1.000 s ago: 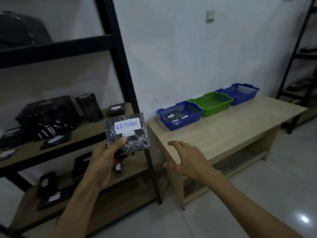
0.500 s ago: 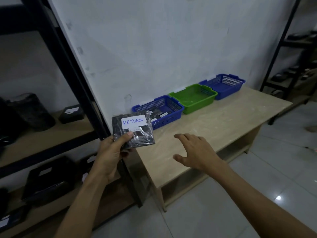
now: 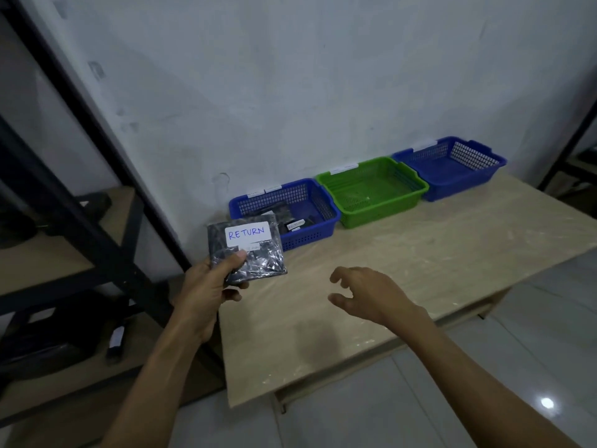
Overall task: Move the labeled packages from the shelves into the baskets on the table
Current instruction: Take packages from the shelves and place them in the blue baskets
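Note:
My left hand (image 3: 206,289) grips a black plastic-wrapped package (image 3: 247,250) with a white label reading RETURN, held over the table's left end, just in front of the near blue basket (image 3: 307,234). That basket holds a few dark labeled packages. Beside it to the right stand a green basket (image 3: 374,192) and a far blue basket (image 3: 452,166), all against the wall. My right hand (image 3: 368,292) hovers over the wooden table (image 3: 420,270) with fingers spread and nothing in it.
A black metal shelf unit (image 3: 80,227) with wooden boards stands at the left, with dark packages (image 3: 48,337) on its lower levels. Another dark rack (image 3: 578,147) is at the far right. Glossy tiled floor (image 3: 452,399) lies in front of the table.
The view has swung right from the shelves toward the table. My left hand has carried the RETURN package up to the near blue basket; my right hand has moved out over the tabletop.

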### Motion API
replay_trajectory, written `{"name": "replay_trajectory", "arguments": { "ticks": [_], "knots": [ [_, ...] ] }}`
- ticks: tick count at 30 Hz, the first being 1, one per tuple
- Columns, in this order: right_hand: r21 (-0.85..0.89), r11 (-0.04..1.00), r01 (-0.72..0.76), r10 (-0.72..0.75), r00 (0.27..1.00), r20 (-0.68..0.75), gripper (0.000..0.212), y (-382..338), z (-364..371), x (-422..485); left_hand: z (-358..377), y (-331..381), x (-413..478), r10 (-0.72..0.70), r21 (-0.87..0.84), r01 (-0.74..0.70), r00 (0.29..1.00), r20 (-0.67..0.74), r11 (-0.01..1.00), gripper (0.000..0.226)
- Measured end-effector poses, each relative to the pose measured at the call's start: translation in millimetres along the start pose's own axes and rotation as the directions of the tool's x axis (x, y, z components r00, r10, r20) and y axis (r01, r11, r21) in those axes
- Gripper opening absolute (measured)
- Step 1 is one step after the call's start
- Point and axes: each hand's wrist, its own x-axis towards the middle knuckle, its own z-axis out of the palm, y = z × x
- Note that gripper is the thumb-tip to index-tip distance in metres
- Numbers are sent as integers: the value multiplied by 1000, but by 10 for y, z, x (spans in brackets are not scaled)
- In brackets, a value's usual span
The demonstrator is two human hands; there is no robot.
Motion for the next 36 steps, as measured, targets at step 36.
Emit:
{"name": "replay_trajectory", "arguments": {
  "ticks": [36],
  "knots": [
    [-167, 941, 293, -272, 953, 136, 55, 1716, 843, 3212, 1604, -1197, 4145, -270, 124, 299, 941, -206, 946, 20]
  ]
}}
